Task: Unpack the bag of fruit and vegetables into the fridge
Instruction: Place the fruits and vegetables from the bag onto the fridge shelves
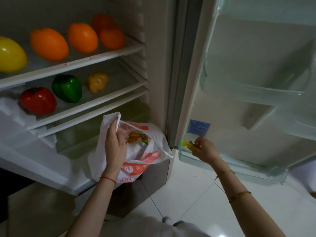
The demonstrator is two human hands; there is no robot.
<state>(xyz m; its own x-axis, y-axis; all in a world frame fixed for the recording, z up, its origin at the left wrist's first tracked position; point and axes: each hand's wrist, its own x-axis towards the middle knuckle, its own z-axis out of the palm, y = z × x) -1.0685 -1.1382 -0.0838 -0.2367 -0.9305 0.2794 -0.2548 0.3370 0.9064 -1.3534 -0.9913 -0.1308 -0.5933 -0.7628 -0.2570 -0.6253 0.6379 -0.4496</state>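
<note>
Our right hand (204, 147) pinches a small yellow item (189, 145) at lower centre-right of the frame, just at the inner end of the lowest door bin (230, 165); what the item is we cannot tell, though it looks light and soft enough for a fingertip hold. Our left hand (114, 144), at lower centre, has its fingers curled round a handle of the plastic bag (153, 142) and holds its mouth open. The bag rests on the fridge's pulled-out lower drawer front (34, 158). The bag is thin, limp film, so we judge it best held by its handles; more produce shows inside, too jumbled to count.

On the upper shelf (102, 56), upper left of the frame, we count one yellow fruit (10, 54) and four orange fruits (49, 44). On the shelf below sit three peppers: one red pepper (38, 100), one green pepper (67, 88) and one yellow-orange pepper (97, 82). All look smooth and glossy, likely slippery, and want a whole-hand hold.
</note>
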